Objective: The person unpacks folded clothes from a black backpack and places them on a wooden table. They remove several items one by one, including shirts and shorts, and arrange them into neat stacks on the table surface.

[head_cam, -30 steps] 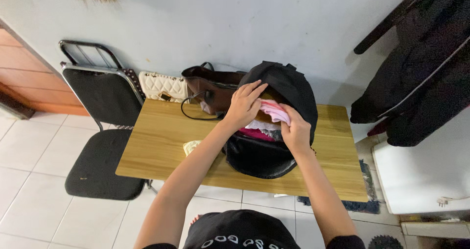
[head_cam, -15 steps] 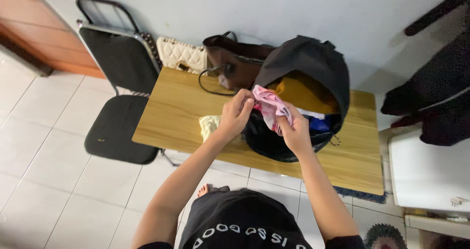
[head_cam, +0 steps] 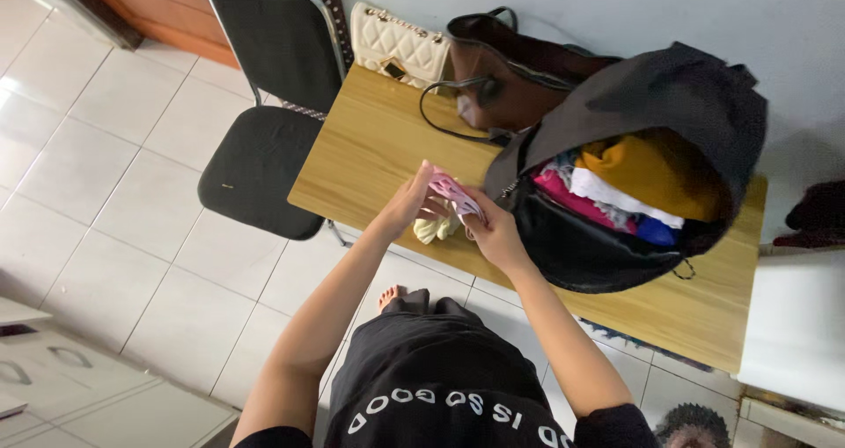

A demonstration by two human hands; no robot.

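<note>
My left hand [head_cam: 407,204] and my right hand [head_cam: 495,233] together hold a small pink patterned cloth [head_cam: 451,192] above the near edge of the wooden table [head_cam: 378,153]. Just under the hands a pale yellow cloth [head_cam: 437,228] lies on the table. To the right stands an open black backpack [head_cam: 642,131], stuffed with clothes: a mustard piece [head_cam: 651,171], a white one, a magenta one and a blue one.
A brown handbag [head_cam: 506,74] and a cream quilted purse [head_cam: 396,47] stand at the table's back by the wall. A black folding chair [head_cam: 264,162] stands left of the table on the white tiled floor. A white appliance [head_cam: 797,325] is at the right.
The pink cloth has come out of the backpack and moved left with both hands, over the table's near edge. The view has swung, so table and bag sit further right.
</note>
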